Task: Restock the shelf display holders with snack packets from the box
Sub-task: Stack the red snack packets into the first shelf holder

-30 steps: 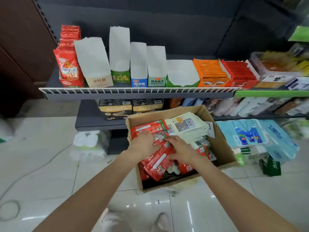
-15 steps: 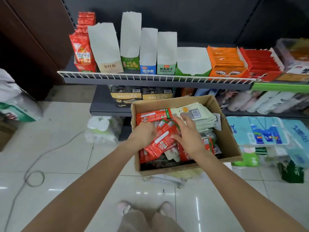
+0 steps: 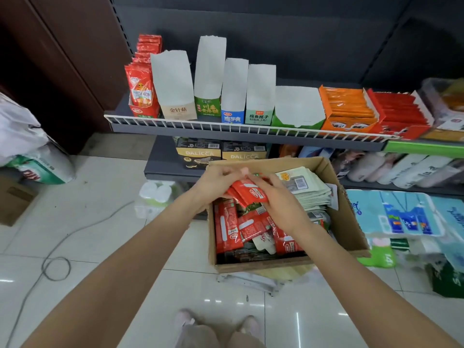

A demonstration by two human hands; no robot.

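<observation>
A cardboard box (image 3: 350, 222) stands on the floor below the shelf, filled with red snack packets (image 3: 229, 227) and a pale green stack (image 3: 310, 189). Above the box, my left hand (image 3: 217, 182) and my right hand (image 3: 281, 204) together hold a small bundle of red packets (image 3: 248, 194). On the shelf (image 3: 246, 131) stands a row of display holders: one at the left holds red packets (image 3: 141, 92), and several white holders (image 3: 173, 86) beside it show no packets above their rims.
Orange (image 3: 347, 109) and red (image 3: 399, 114) display boxes fill the shelf's right part. Two Dalicca boxes (image 3: 221, 153) sit on the lower shelf. Tissue packs (image 3: 401, 214) lie right of the box, a cable (image 3: 55, 264) and bags (image 3: 27, 151) to the left.
Both hands have lifted a bundle of red packets up out of the box. The camera has pulled back and shifted, showing more floor on the left.
</observation>
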